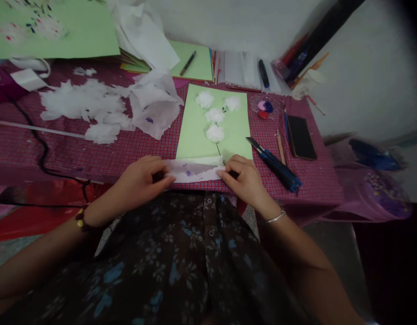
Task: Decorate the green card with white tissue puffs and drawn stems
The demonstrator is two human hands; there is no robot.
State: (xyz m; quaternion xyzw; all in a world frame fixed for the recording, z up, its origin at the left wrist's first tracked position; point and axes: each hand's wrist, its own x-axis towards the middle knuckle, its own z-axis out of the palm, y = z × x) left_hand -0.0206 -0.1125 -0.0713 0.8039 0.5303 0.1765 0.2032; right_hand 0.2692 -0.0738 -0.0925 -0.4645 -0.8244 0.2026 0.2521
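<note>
Between my two hands a folded strip of white tissue paper (pixel 194 171) with purple paint smudges is stretched along the table's front edge. My left hand (pixel 147 176) pinches its left end, and my right hand (pixel 240 176) pinches the right end. The strip lies over the lower edge of a light green sheet (pixel 191 131). On that sheet are several fluffy white paper flowers (pixel 215 133), with small dark leaf marks and a thin stem line below the lowest one. A blue and black box cutter (pixel 276 164) lies just right of my right hand.
Torn white tissue pieces (pixel 84 101) and a crumpled tissue sheet (pixel 156 104) lie at the left. A paint palette (pixel 265 107), pencil (pixel 280 146) and dark phone (pixel 301 136) are at the right. A black cable (pixel 42 153) hangs over the left edge.
</note>
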